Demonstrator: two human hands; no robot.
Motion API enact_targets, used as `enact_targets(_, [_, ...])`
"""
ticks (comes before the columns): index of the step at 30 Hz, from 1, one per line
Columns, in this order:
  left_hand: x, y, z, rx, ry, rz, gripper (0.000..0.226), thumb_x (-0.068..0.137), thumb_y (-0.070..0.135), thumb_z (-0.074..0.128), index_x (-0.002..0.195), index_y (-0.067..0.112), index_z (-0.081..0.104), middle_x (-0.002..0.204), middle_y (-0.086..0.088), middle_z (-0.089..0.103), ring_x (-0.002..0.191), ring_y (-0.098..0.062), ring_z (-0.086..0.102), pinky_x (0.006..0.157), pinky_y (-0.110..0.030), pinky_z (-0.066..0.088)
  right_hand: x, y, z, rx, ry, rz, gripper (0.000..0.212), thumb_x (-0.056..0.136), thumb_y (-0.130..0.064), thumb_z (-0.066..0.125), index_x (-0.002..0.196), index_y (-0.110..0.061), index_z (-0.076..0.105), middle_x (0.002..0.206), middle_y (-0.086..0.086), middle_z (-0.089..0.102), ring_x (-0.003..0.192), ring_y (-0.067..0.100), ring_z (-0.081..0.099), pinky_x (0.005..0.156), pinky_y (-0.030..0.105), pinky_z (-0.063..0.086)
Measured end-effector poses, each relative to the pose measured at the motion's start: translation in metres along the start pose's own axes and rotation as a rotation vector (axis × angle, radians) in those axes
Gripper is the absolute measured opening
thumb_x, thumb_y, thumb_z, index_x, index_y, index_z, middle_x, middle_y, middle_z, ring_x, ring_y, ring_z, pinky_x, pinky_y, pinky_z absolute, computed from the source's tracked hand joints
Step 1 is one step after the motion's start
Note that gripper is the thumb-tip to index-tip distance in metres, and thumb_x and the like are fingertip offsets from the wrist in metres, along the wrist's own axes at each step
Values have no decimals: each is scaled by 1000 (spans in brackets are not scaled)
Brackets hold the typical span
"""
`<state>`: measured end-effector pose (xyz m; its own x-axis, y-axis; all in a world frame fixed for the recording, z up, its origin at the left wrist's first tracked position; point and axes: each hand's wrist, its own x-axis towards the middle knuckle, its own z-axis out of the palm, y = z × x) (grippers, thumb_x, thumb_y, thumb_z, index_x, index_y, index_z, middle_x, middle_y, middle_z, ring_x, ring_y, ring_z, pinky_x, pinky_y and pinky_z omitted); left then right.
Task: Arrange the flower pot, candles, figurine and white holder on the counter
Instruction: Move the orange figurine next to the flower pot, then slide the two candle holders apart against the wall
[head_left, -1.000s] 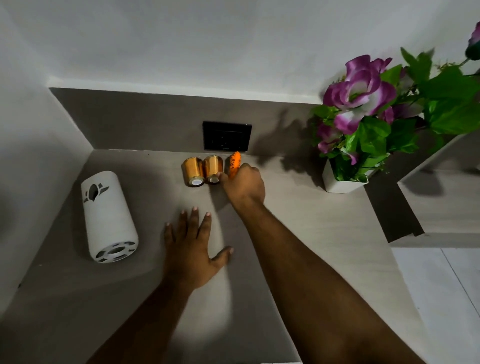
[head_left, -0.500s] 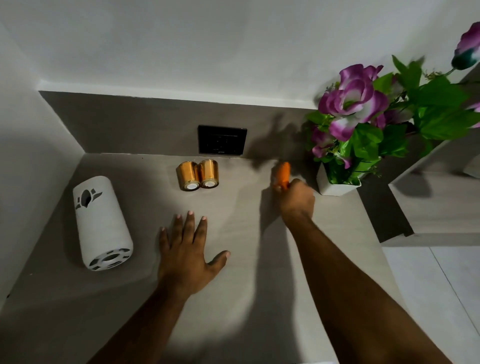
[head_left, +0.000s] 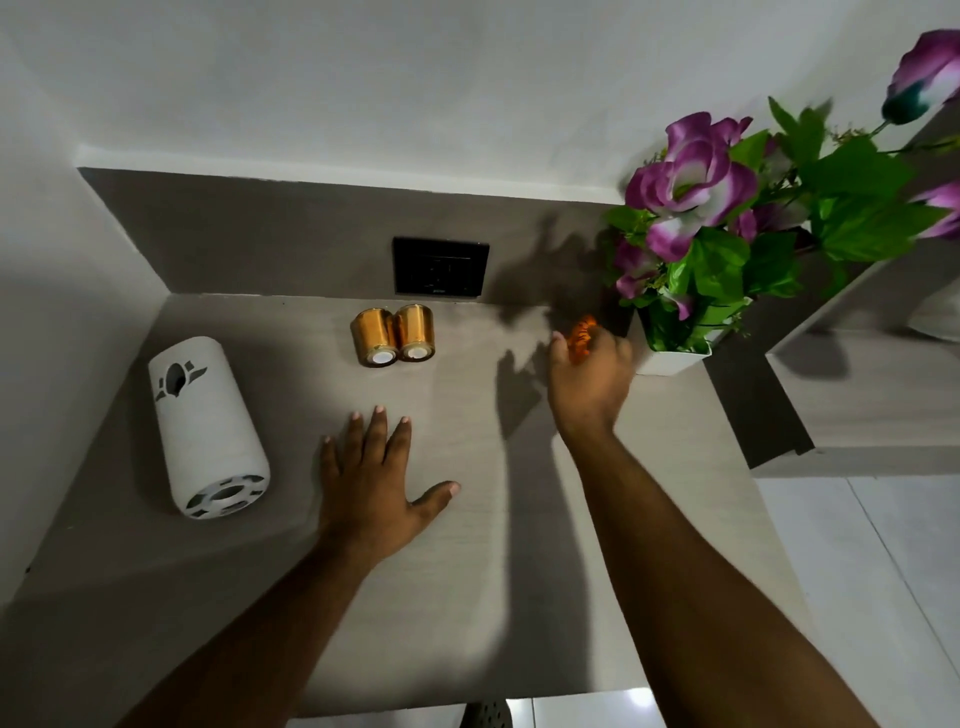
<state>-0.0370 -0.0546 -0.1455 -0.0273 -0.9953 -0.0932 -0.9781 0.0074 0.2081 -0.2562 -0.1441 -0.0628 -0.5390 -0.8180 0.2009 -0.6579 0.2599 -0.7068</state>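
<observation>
My right hand (head_left: 589, 376) is closed around a small orange figurine (head_left: 581, 335), holding it just left of the white flower pot (head_left: 670, 359) with purple flowers (head_left: 691, 182) at the counter's back right. Two gold candles (head_left: 393, 336) stand side by side at the back, below a black wall socket. A white cylindrical holder (head_left: 208, 428) with cut-out patterns lies on its side at the left. My left hand (head_left: 376, 480) rests flat on the counter (head_left: 483, 597), fingers spread, holding nothing.
A black socket plate (head_left: 440, 266) sits on the grey backsplash. A lower ledge (head_left: 862, 395) steps off to the right behind the pot, with white floor tiles (head_left: 872, 587) below it. White walls close the counter on the left and back.
My right hand has carried the orange figurine from beside the gold candles rightward to next to the flower pot. My left hand stays flat on the counter.
</observation>
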Motion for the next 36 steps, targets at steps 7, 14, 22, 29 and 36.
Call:
enact_targets(7, [86,-9,-57,-559,252,-431,63,90,44,56,138,7,42,138,-21,50,125,-38,49,99,-47,43,-10,-61,72,66,-491,82,47,86,-47,68,107,-6,65,96,5,62,91,22,60,74,33,49])
enact_targets(14, [158,-22,-76,-856,-13,-632,57,78,43,73,112,1,58,112,-19,65,94,-33,65,81,-41,57,2,-87,131,137,-718,203,38,75,-41,80,85,-13,55,96,8,64,86,23,63,74,34,53])
enact_targets(22, [162,-6,-81,-744,-96,-577,47,64,32,81,93,10,51,88,-11,61,83,-29,67,76,-42,60,16,-60,111,162,-674,289,45,66,-43,84,90,-15,59,102,9,68,91,25,67,83,42,59])
enact_targets(29, [170,1,-82,-661,114,-497,58,58,35,82,107,10,61,106,-10,67,89,-27,62,68,-32,46,27,-41,103,233,-524,126,55,70,-26,85,117,-11,61,109,3,66,94,18,61,80,28,47])
enact_targets(36, [165,-1,-67,-740,258,-387,52,59,25,87,102,11,61,105,-10,68,94,-26,63,74,-32,48,17,-20,104,303,-437,60,58,74,-22,83,126,-14,58,124,5,66,109,19,60,87,24,43])
